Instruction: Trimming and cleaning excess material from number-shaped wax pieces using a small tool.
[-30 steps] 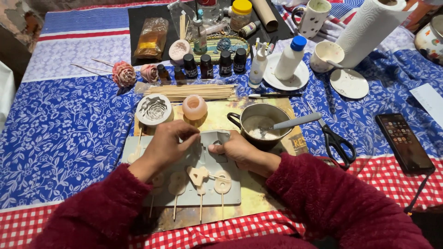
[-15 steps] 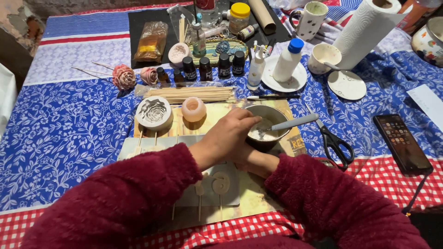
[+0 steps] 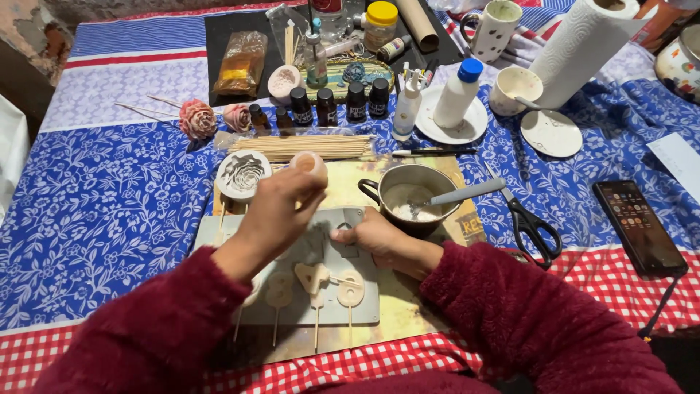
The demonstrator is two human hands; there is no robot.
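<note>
Mould-filling stage: left hand (image 3: 281,211) hovers over grey mould tray (image 3: 343,306), fingers curled, grip unclear; right hand (image 3: 375,237) steadies it; next, careful filling.

Grey flat mould tray (image 3: 343,310) holding pale filled shapes on sticks, small peach rounded mould (image 3: 310,163) beyond it

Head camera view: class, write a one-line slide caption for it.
Left hand reaches above a grey mould tray of stick-mounted shapes; right hand rests on the tray beside a small metal pot.
</note>
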